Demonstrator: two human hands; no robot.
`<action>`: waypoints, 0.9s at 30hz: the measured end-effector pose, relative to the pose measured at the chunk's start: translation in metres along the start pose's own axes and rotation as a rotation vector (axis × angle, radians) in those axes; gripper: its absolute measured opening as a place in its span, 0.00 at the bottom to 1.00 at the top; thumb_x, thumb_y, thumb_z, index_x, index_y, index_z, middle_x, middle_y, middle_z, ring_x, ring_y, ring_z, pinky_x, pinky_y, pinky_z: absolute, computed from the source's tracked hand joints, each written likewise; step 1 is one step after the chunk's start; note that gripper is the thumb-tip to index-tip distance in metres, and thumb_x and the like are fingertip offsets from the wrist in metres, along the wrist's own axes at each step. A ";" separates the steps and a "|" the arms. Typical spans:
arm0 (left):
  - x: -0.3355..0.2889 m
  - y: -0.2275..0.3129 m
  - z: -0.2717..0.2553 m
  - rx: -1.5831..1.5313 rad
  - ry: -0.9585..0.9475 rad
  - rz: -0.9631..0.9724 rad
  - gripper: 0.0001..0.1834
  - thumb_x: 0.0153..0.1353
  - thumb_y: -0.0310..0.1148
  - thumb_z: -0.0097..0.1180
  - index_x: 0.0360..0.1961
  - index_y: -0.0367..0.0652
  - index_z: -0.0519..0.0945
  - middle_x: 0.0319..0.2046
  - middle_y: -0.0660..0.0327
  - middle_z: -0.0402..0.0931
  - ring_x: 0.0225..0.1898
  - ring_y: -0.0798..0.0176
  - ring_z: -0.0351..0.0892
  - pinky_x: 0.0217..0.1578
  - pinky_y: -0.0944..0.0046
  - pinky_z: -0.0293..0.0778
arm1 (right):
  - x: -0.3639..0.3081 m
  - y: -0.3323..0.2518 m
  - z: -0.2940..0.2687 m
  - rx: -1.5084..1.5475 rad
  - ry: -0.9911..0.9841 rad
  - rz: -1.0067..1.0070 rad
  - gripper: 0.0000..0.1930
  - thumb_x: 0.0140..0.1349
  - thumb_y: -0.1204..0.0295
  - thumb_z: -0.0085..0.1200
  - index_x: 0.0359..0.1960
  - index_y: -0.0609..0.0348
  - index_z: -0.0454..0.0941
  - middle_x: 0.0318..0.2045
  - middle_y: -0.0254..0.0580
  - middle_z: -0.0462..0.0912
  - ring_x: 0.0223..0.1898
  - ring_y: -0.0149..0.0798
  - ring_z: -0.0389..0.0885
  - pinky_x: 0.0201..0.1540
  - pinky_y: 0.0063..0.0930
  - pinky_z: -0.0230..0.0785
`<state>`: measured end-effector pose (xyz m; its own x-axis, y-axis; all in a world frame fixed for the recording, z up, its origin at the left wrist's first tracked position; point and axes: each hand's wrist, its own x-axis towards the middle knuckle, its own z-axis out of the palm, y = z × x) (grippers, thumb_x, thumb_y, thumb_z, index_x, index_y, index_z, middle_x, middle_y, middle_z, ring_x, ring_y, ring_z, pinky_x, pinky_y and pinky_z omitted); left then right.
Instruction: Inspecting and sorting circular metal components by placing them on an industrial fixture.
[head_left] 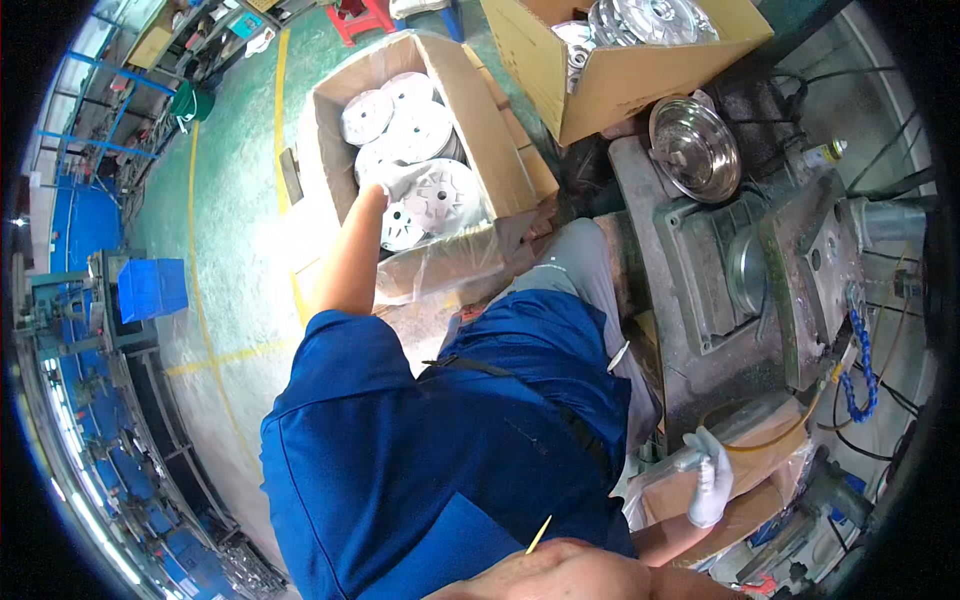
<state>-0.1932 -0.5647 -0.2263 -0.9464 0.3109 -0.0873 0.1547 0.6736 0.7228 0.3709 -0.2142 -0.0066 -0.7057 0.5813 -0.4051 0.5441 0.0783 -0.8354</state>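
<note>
My left hand (398,181), in a white glove, reaches into an open cardboard box (482,130) lined with clear plastic. Its fingers are closed at the rim of a silvery metal disc (441,196) with a slotted pattern; glare blurs the fingertips. Several similar round discs (418,131) lie stacked around it. A smaller slotted disc (400,228) sits close to the wrist. My right hand (710,478), also in a white glove, is held off to the lower right with its fingers apart and nothing in them. It is above a plastic-lined carton (660,500).
At my right stands a metal press machine (715,270) with a hinged plate, a blue coiled hose (862,365) and cables. A shiny metal bowl (695,150) rests on it. Another carton (600,85) holds metal parts. A blue bin (152,288) and shelving line the left.
</note>
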 end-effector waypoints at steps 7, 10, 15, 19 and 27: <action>-0.004 0.045 -0.018 -0.146 -0.477 -0.203 0.20 0.52 0.37 0.67 0.42 0.35 0.82 0.36 0.58 0.82 0.37 0.66 0.79 0.39 0.67 0.75 | -0.002 0.011 0.003 0.062 0.018 -0.002 0.31 0.63 0.52 0.51 0.56 0.71 0.69 0.44 0.50 0.80 0.33 0.31 0.77 0.39 0.24 0.70; -0.011 0.069 -0.041 -0.501 -0.448 -0.135 0.21 0.55 0.39 0.60 0.46 0.37 0.80 0.39 0.62 0.81 0.35 0.70 0.77 0.36 0.70 0.73 | -0.008 0.021 0.004 0.093 0.035 -0.013 0.31 0.63 0.52 0.51 0.56 0.71 0.69 0.43 0.50 0.80 0.34 0.32 0.78 0.40 0.24 0.70; -0.031 0.136 -0.079 -1.141 -0.276 -0.095 0.18 0.53 0.31 0.62 0.46 0.36 0.78 0.40 0.58 0.80 0.37 0.65 0.78 0.37 0.64 0.75 | 0.003 0.031 0.020 0.218 -0.017 -0.040 0.24 0.65 0.62 0.47 0.53 0.72 0.71 0.38 0.48 0.82 0.30 0.31 0.77 0.37 0.23 0.70; -0.038 0.219 -0.040 -1.139 -0.308 0.029 0.15 0.52 0.28 0.63 0.42 0.37 0.79 0.35 0.61 0.80 0.36 0.66 0.78 0.37 0.66 0.75 | 0.053 0.024 0.054 0.387 -0.147 -0.064 0.20 0.68 0.66 0.40 0.46 0.74 0.75 0.33 0.49 0.82 0.24 0.32 0.76 0.27 0.23 0.68; -0.120 0.386 0.101 -0.551 -1.384 0.777 0.15 0.55 0.34 0.63 0.39 0.34 0.82 0.33 0.60 0.79 0.38 0.69 0.74 0.41 0.68 0.70 | 0.127 -0.006 0.120 1.399 -0.733 -0.170 0.26 0.67 0.59 0.41 0.57 0.71 0.64 0.38 0.60 0.79 0.23 0.39 0.76 0.13 0.27 0.64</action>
<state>0.0088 -0.2743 -0.0062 0.2922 0.9509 0.1018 0.0389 -0.1182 0.9922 0.2238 -0.2376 -0.0980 -0.9936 0.1119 -0.0135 -0.0980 -0.9167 -0.3875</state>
